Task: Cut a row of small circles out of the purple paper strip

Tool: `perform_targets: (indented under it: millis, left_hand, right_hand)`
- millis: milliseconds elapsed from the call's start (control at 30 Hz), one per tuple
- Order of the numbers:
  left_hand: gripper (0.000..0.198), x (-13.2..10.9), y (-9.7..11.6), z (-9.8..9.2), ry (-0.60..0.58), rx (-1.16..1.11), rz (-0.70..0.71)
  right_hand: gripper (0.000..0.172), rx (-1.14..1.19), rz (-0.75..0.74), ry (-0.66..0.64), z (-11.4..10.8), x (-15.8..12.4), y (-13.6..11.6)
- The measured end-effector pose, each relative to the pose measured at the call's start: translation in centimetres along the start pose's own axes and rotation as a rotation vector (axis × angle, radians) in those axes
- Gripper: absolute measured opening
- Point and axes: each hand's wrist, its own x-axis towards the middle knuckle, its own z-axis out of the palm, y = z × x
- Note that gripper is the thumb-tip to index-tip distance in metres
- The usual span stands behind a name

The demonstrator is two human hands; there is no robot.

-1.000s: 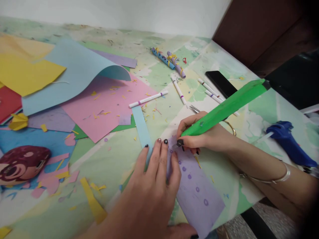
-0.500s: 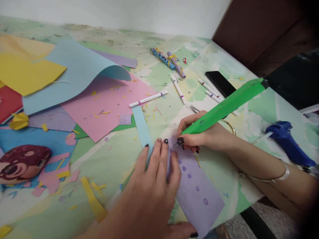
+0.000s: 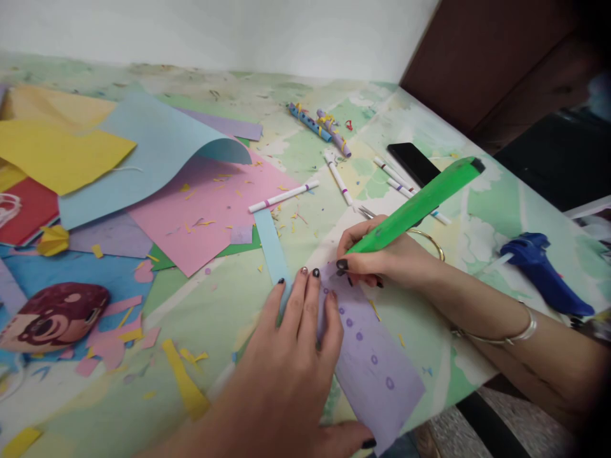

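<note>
Hands: left hand (image 3: 291, 356) lay flat, fingers spread, pressing on purple strip (image 3: 372, 356). Right hand (image 3: 382, 257) was closed round green pen (image 3: 415, 207).
Pen: long, bright green, black cap at far end. It leaned up & to the right. Tip was down on top end of strip, just by left fingertips.
Strip: pale purple paper w/ small purple rings drawn on it. It lay near front edge of table (image 3: 477, 210), running from the fingertips down to the right.
Blue strip (image 3: 272, 248): thin, light blue, partly under left index finger.
Wrist: silver bangle (image 3: 506, 334) on right arm.
Nearby: gold ring (image 3: 432, 240) & scissors (image 3: 367, 212) just behind right hand.
Markers: white one (image 3: 284, 195) on pink sheet's edge, a 2nd (image 3: 338, 176) & 2 more (image 3: 405, 187) by black phone (image 3: 413, 162).
Far side: blue & purple paper rolls (image 3: 324, 127) w/ yellow curls.
Right side: blue glue gun (image 3: 544, 270) on table.
Left side: pink sheet (image 3: 210, 203), curled light blue sheet (image 3: 153, 149), yellow sheet (image 3: 62, 156), red sheet (image 3: 28, 210), bear picture (image 3: 52, 315).
Scraps: small yellow & pink bits all over; yellow strip (image 3: 184, 381) near left wrist.
</note>
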Motion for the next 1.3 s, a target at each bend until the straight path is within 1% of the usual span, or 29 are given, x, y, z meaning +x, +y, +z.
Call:
perform_targets:
  millis: [100, 167, 233, 333, 400, 467, 533, 600, 633, 667, 700, 733, 800, 833, 867, 900, 967, 1067, 1133, 1200, 1300]
  left_hand:
    - [0.098, -0.1, 0.2, 0.1, -0.004, 0.006, -0.011]
    - [0.096, -0.2, 0.4, 0.2, 0.003, 0.022, 0.016]
    - [0.089, -0.3, 0.9, 0.3, 0.032, 0.056, 0.079]
    - [0.079, -0.4, 1.8, 0.4, 0.07, 0.107, 0.15]
    - [0.079, -0.3, 2.4, 0.3, 0.079, 0.095, 0.15]
    - [0.074, -0.1, 2.7, 0.3, 0.099, 0.054, 0.138]
    - [0.056, 0.2, 2.6, 0.1, 0.166, 0.012, 0.127]
    - [0.038, 0.7, 1.7, -0.3, 0.278, -0.101, 0.1]
    - [0.035, 0.9, 1.0, -0.7, 0.352, -0.209, 0.077]
    - [0.03, 1.2, 0.2, -1.2, 0.407, -0.409, -0.021]
    - [0.02, 1.4, -0.7, -1.8, 0.45, -0.639, -0.182]
    - [0.016, 1.6, -1.7, -2.5, 0.497, -0.694, -0.277]
    - [0.036, 1.9, -3.3, -3.8, 0.582, -0.754, -0.435]
    - [0.042, 2.0, -4.0, -4.4, 0.622, -0.793, -0.498]
    - [0.042, 2.1, -4.5, -4.9, 0.651, -0.847, -0.547]
    - [0.039, 2.1, -4.9, -5.1, 0.672, -0.91, -0.586]
    - [0.034, 2.3, -5.4, -5.2, 0.683, -1.044, -0.632]
    - [0.033, 2.5, -5.7, -4.7, 0.68, -1.247, -0.662]
    - [0.031, 2.6, -5.6, -4.3, 0.687, -1.372, -0.663]
    - [0.028, 2.6, -5.4, -4.1, 0.664, -1.482, -0.651]
    - [0.024, 2.6, -4.7, -4.0, 0.541, -1.619, -0.628]
  right_hand:
    - [0.024, 0.25, 0.0, 0.093, -0.1, 0.1, 0.3]
    - [0.034, 0.329, 0.008, 0.176, -0.3, 0.2, 0.4]
    - [0.038, 0.282, 0.041, 0.251, -0.5, 0.2, 0.5]
    - [0.037, 0.117, 0.115, 0.334, -1.3, 0.2, 0.6]
    - [0.039, 0.046, 0.161, 0.343, -1.8, 0.3, 0.7]
    - [0.041, 0.03, 0.182, 0.326, -2.2, 0.2, 0.6]
    - [0.042, 0.029, 0.182, 0.31, -2.5, 0.2, 0.6]
    - [0.045, 0.008, 0.162, 0.293, -2.7, 0.0, 0.5]
    - [0.048, -0.006, 0.145, 0.285, -2.7, -0.1, 0.4]
    - [0.051, -0.027, 0.114, 0.275, -2.8, -0.3, 0.4]
    - [0.054, -0.041, 0.079, 0.267, -2.8, -0.5, 0.3]
    - [0.055, -0.047, 0.036, 0.27, -2.7, -0.6, 0.1]
    - [0.05, -0.047, -0.083, 0.281, -2.3, -1.0, -0.4]
    - [0.044, -0.034, -0.144, 0.28, -1.8, -1.2, -0.7]
    - [0.034, -0.022, -0.194, 0.254, -1.3, -1.3, -1.2]
    - [0.028, -0.006, -0.239, 0.211, -0.6, -1.4, -1.7]
    - [0.017, 0.039, -0.301, 0.049, 0.7, -1.4, -2.7]
    - [0.006, 0.062, -0.301, -0.071, 2.4, -0.8, -4.3]
    - [0.006, 0.146, -0.295, -0.096, 3.1, -0.4, -4.9]
    - [0.009, 0.266, -0.287, -0.065, 3.4, -0.1, -4.8]
    - [0.011, 0.381, -0.281, -0.026, 3.7, -0.2, -3.8]
